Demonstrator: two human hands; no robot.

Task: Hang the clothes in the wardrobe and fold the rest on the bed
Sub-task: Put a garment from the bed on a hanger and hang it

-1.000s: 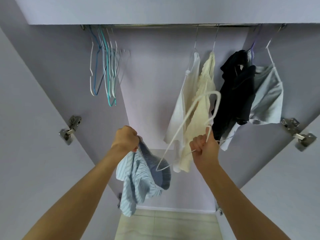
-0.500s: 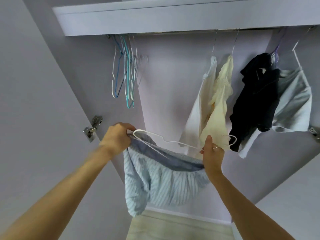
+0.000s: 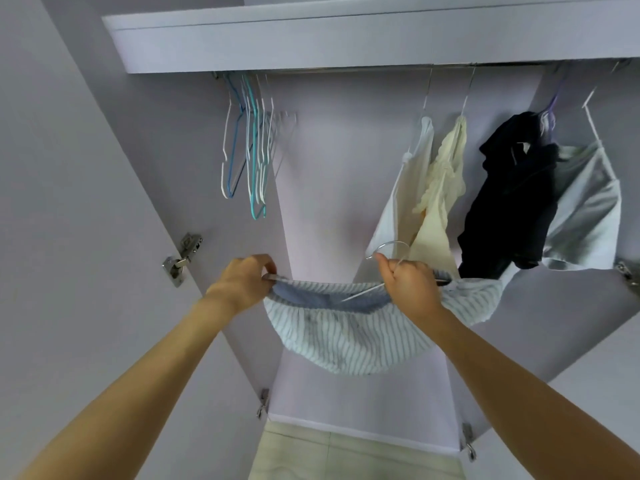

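Note:
A blue-and-white striped garment (image 3: 349, 337) hangs stretched between my hands in front of the open wardrobe. My left hand (image 3: 244, 284) grips its waistband at the left end. My right hand (image 3: 408, 284) grips the garment together with a white wire hanger (image 3: 391, 245), whose hook curls up just above my fist. The hanger's lower wire runs inside the waistband. The wardrobe rail (image 3: 346, 69) runs under the top shelf.
Several bare hangers (image 3: 251, 150) hang at the rail's left end. At the right hang a white top (image 3: 405, 199), a cream top (image 3: 438, 202), a black garment (image 3: 509, 199) and a pale grey garment (image 3: 585, 209). Door hinges (image 3: 181, 259) stick out at left and right.
The garment went from hanging bunched under my left hand to spread wide between both hands. The hanger came down from upright and now lies inside the waistband. The view tilted down.

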